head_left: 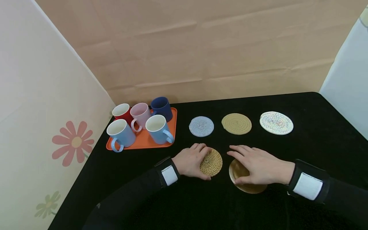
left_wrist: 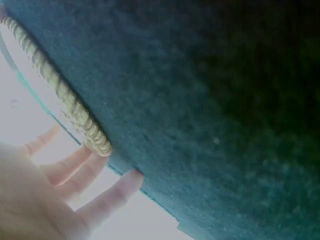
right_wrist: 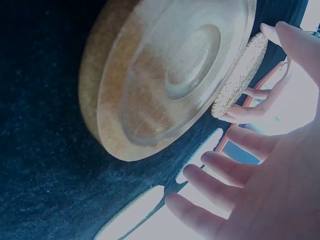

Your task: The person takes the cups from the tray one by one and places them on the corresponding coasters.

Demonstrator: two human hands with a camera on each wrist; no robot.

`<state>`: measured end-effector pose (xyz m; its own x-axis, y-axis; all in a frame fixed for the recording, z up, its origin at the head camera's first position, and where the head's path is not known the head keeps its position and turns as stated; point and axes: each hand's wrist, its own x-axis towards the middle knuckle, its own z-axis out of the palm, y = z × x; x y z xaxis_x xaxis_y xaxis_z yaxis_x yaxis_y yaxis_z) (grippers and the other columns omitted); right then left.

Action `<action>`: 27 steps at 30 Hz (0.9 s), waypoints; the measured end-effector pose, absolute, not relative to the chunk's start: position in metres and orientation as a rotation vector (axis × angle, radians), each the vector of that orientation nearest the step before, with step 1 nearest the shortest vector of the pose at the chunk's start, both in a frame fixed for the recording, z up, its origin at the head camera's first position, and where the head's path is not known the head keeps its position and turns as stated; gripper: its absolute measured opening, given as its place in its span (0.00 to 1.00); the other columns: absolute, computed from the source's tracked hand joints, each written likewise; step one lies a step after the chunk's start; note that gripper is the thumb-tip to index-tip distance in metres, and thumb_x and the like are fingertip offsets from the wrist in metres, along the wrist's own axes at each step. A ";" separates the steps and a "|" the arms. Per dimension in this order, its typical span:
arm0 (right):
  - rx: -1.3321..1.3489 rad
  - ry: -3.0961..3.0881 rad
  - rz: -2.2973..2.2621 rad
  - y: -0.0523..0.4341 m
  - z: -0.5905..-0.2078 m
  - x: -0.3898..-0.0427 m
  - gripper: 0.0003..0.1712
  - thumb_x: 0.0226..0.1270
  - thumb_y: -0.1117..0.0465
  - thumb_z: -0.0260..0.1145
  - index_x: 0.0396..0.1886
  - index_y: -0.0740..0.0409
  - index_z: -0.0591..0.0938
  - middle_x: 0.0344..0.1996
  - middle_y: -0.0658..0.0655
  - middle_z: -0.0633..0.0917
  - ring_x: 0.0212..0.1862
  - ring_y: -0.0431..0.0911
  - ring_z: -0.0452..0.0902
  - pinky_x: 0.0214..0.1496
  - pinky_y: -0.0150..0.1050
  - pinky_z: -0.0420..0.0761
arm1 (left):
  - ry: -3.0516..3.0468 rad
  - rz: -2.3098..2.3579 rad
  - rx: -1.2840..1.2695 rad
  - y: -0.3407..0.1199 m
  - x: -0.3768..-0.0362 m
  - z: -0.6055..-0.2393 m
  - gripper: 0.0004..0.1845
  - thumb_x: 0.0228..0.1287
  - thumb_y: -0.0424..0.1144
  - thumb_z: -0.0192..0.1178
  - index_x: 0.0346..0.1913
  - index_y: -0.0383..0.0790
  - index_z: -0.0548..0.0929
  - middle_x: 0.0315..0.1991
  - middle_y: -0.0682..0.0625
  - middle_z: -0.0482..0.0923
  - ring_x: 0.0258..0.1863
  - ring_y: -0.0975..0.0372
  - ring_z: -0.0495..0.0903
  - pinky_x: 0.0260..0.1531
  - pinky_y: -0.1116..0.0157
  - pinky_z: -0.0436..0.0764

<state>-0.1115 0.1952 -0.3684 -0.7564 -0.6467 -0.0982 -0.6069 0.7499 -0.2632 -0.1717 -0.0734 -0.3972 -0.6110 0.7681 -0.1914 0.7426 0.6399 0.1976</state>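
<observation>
Showing straw-coloured ridged coils, a round woven coaster (head_left: pixel 211 162) is clasped at its rim by fingers of the left hand (head_left: pixel 189 162), beside a glossy brown wooden saucer (head_left: pixel 253 189), above which the right hand's (head_left: pixel 260 164) fingers spread apart.

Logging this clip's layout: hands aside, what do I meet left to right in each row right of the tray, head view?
Nearer row: woven coaster → wooden disc. Farther row: blue coaster → tan coaster → white coaster.

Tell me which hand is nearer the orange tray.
Left. The left hand holds the woven coaster, right of the orange tray; the right hand is farther right, over the wooden dish.
</observation>
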 end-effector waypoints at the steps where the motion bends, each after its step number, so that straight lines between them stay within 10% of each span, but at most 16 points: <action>1: -1.004 2.766 -0.321 0.195 -0.368 -0.111 0.50 0.55 0.26 0.62 0.67 0.56 0.71 0.68 0.64 0.67 0.65 0.61 0.65 0.58 0.63 0.70 | 2.602 0.130 1.217 -0.074 -0.172 -0.396 0.53 0.47 0.69 0.67 0.71 0.48 0.59 0.68 0.46 0.61 0.64 0.56 0.64 0.52 0.60 0.76; 27: -1.005 2.831 -0.390 0.228 -0.382 -0.084 0.52 0.55 0.25 0.60 0.67 0.57 0.70 0.65 0.62 0.69 0.61 0.56 0.71 0.53 0.54 0.77 | 2.572 -0.134 1.474 -0.020 -0.157 -0.383 0.51 0.53 0.78 0.51 0.74 0.50 0.59 0.73 0.45 0.56 0.71 0.56 0.56 0.61 0.55 0.69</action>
<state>-0.0842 0.2277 -0.3823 -0.7742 -0.6326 -0.0198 -0.6037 0.7475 -0.2770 -0.1566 -0.0197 -0.3834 -0.4950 0.8468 -0.1949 0.8625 0.5061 0.0083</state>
